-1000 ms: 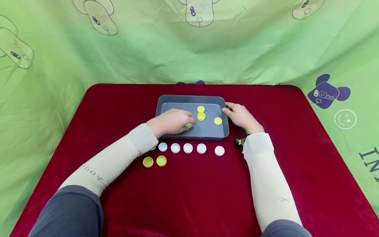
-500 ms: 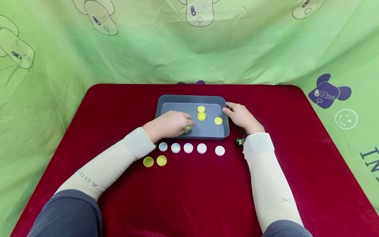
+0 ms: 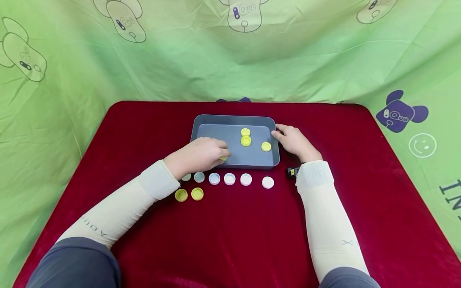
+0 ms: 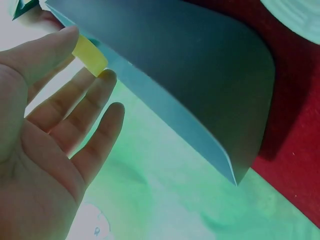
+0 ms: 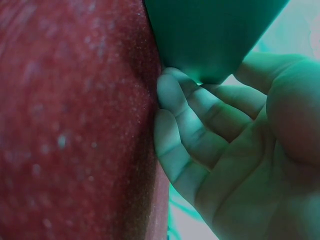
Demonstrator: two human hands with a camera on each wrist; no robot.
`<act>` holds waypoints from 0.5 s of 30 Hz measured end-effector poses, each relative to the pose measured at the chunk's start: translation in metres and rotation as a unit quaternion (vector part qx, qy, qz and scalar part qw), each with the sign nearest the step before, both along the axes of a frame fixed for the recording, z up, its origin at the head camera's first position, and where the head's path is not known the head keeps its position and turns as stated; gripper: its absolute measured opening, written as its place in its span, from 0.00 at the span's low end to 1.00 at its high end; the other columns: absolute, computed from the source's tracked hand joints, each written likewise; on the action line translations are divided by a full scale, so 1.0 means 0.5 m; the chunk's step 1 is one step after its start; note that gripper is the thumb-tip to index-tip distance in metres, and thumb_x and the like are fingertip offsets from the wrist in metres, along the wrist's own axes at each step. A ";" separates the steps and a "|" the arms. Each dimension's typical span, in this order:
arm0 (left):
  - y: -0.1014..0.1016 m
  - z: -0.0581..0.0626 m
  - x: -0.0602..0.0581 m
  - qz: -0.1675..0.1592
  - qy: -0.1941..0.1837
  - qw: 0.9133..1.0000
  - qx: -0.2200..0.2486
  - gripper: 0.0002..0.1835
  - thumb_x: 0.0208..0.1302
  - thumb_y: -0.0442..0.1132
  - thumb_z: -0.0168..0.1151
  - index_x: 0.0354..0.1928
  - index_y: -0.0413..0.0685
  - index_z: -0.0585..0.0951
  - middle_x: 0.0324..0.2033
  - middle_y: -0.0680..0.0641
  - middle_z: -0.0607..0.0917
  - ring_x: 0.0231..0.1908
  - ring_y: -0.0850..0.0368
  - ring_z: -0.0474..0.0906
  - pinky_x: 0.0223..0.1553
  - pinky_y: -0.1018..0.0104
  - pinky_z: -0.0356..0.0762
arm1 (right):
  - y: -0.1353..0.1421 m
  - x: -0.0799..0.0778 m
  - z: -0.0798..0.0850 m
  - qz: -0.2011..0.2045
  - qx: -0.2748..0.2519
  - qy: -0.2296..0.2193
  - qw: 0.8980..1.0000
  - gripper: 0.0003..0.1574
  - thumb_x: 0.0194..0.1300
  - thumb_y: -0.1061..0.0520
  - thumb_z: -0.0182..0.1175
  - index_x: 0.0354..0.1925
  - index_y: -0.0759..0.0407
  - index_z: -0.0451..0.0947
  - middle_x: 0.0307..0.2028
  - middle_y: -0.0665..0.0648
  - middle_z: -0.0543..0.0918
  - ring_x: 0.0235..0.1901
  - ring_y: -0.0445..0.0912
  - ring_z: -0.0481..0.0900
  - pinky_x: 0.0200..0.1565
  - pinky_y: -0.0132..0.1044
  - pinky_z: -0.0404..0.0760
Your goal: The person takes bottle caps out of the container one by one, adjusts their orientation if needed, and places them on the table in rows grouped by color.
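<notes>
In the head view my left hand [image 3: 199, 155] reaches over the near left side of a grey rectangular tray [image 3: 234, 120]. It pinches a yellow bottle cap [image 4: 90, 56] between thumb and fingertips, right by the tray's rim in the left wrist view. Most of that cap is hidden by the fingers in the head view. At the tray's right end, my right hand [image 3: 296, 144] holds the wall, thumb at the rim and fingers along the outside. Three yellow caps lie inside the tray: two touching [image 3: 246, 141] near the middle, one cap [image 3: 266, 147] toward the right.
Before the tray runs a row of several white caps [image 3: 229, 179], its left end partly covered by my left wrist. Two yellow caps [image 3: 197, 194] lie nearer me on the dark red tablecloth [image 3: 230, 240]. A small black device [image 3: 292, 172] sits by my right cuff.
My left hand has moved left and toward me within the tray, carrying the pinched yellow cap to the near rim. The right hand has stayed at the tray's right end.
</notes>
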State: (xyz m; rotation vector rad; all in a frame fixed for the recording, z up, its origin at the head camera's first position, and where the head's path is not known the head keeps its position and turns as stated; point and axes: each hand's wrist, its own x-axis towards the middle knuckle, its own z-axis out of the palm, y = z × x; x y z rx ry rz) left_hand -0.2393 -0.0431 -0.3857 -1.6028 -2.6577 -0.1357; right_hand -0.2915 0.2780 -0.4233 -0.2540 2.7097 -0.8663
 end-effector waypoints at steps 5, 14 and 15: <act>-0.013 0.008 0.014 -0.005 0.025 1.000 0.016 0.07 0.59 0.34 0.67 0.39 0.49 0.85 0.37 0.52 0.82 0.34 0.55 0.78 0.40 0.60 0.76 | 0.000 0.001 0.002 -0.003 -0.005 -0.006 1.000 0.35 0.76 0.47 0.47 0.72 0.64 0.58 0.67 0.64 0.66 0.67 0.58 0.61 0.65 0.55 0.59; -0.025 0.015 0.057 -0.022 0.037 0.998 0.037 0.07 0.59 0.34 0.66 0.40 0.49 0.85 0.38 0.52 0.82 0.36 0.56 0.78 0.38 0.61 0.76 | -0.002 0.001 0.002 -0.005 -0.003 -0.008 1.000 0.36 0.76 0.46 0.47 0.73 0.64 0.57 0.68 0.65 0.66 0.68 0.58 0.60 0.65 0.55 0.59; -0.025 0.015 0.061 -0.024 0.036 0.998 0.039 0.07 0.59 0.34 0.66 0.41 0.49 0.85 0.38 0.52 0.82 0.37 0.56 0.78 0.38 0.61 0.76 | -0.002 0.001 0.002 -0.004 -0.004 -0.008 1.000 0.36 0.76 0.46 0.47 0.73 0.64 0.57 0.68 0.65 0.66 0.68 0.58 0.60 0.65 0.55 0.59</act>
